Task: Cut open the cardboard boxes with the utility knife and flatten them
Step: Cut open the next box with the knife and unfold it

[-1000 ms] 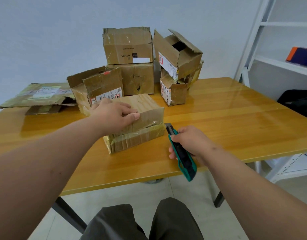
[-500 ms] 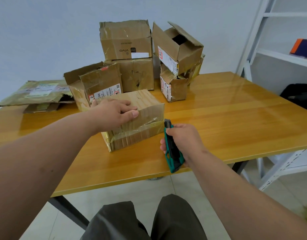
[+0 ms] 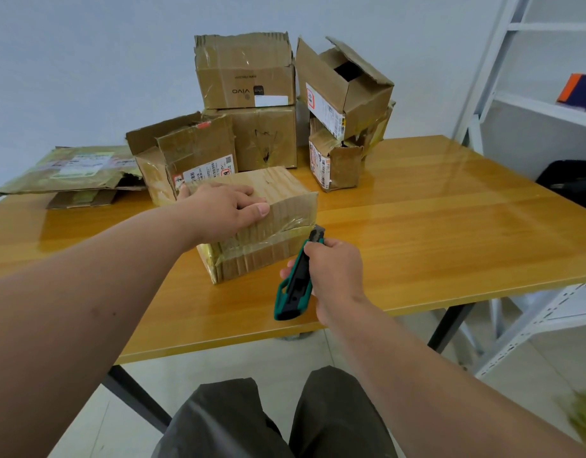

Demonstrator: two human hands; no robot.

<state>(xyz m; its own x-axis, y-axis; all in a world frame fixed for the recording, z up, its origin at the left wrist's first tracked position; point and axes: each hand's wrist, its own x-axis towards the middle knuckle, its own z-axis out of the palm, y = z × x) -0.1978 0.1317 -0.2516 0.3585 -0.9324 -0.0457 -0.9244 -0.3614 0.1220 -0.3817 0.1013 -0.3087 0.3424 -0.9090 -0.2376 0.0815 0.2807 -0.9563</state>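
A small taped cardboard box (image 3: 278, 206) sits on the wooden table (image 3: 433, 233) in front of me. My left hand (image 3: 225, 208) rests flat on its top, fingers over the near edge. My right hand (image 3: 334, 276) grips a green and black utility knife (image 3: 295, 285), whose tip touches the taped seam at the box's right corner. Behind stand several more boxes: an open-flapped one (image 3: 189, 153), a stacked pair (image 3: 248, 74), and tilted open ones (image 3: 344, 90) at the right. Flattened cardboard (image 3: 70, 170) lies at the far left.
A white metal shelf unit (image 3: 532, 104) stands to the right of the table, with a dark bag (image 3: 569, 183) and an orange-edged item (image 3: 579, 89) on it. My knees (image 3: 272, 421) sit below the table's near edge. A pale wall lies behind.
My right hand has swung the knife's handle leftward and brought its tip up to the box's right corner seam. The left hand stays on the box top.
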